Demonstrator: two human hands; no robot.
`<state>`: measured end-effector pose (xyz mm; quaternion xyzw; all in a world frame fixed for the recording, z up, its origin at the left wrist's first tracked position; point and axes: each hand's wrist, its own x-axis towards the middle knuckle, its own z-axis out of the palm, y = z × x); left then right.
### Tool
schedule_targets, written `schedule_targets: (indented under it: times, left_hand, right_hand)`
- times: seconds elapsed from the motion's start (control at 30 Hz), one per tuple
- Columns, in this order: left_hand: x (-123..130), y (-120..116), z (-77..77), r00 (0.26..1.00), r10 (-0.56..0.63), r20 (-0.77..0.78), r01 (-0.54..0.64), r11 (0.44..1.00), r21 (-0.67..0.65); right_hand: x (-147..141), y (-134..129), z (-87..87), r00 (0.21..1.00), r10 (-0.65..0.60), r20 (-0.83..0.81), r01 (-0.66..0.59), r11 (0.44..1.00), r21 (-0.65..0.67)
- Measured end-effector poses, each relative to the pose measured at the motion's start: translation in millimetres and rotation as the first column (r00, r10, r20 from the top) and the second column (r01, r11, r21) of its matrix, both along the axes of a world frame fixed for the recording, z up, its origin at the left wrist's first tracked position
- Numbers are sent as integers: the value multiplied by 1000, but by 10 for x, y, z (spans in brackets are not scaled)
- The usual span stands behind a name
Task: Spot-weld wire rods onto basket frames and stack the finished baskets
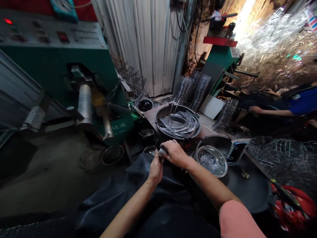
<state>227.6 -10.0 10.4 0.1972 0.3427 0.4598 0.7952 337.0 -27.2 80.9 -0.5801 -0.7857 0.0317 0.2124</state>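
The left hand point(156, 170) and the right hand point(174, 153) meet above the dark apron point(109, 198), fingers closed together around a small pale piece point(162, 151); its shape is too blurred to tell. From the hands, a round pan point(158, 127) full of bent wires point(178, 124) lies at one o'clock. At three o'clock, a metal bowl point(225, 167) holds short metal pins point(208, 161), with a phone point(237, 152) farther out. A small bowl point(150, 147) sits close by at ten o'clock.

Pale Chinese characters point(119, 126) (too blurred to read surely) mark the green machine point(37, 69).
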Motion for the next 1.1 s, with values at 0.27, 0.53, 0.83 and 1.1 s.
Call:
schedule_targets:
  times: [0.27, 0.53, 0.83, 1.1]
  left_hand:
    - [-14, 74, -40, 999, -42, 21, 41, 998, 47]
    - [-29, 56, -114, 998, -69, 11, 69, 996, 48]
    - [-93, 106, -74, 986, -113, 119, 107, 993, 57]
    - [-269, 78, 69, 928, -280, 245, 214, 940, 264]
  right_hand:
    - [93, -50, 226, 995, -9, -102, 8, 1000, -17]
    - [90, -61, 261, 999, 42, 4, -42, 997, -63]
    - [173, -75, 345, 882, 86, -464, -128, 990, -60]
    - [269, -269, -127, -6, -282, -959, -205, 939, -275]
